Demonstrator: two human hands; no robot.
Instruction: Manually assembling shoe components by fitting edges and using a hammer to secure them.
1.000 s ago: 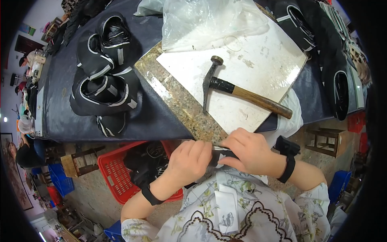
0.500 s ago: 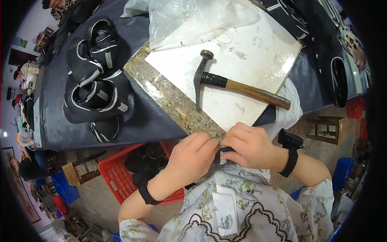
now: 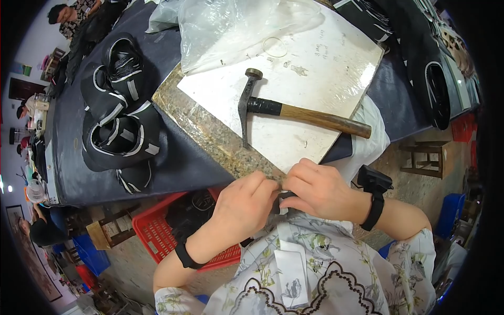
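My left hand (image 3: 242, 203) and my right hand (image 3: 324, 193) meet at the near corner of the stone slab (image 3: 210, 137), fingertips almost touching. Both are closed in a pinch on a small black piece with a pale edge (image 3: 286, 195). Fingers cover most of it, so its kind does not show. Beyond my hands, a hammer (image 3: 304, 115) with a wooden handle lies on the white board (image 3: 315, 68), its metal head to the left. Several black pieces with white trim (image 3: 122, 137), looking like shoe uppers, are piled on the dark tabletop (image 3: 178, 168) at left.
A clear plastic bag (image 3: 226, 37) covers the board's far part. More black trimmed pieces (image 3: 438, 97) lie at far right. Under the table's near edge stands a red basket (image 3: 152, 226) with black items. Wooden stools (image 3: 428, 157) stand on the floor. A person (image 3: 73, 16) is at far left.
The view has shifted slightly, so the hammer and board sit a little further left in it. My hands keep their pinch on the black piece with little visible movement.
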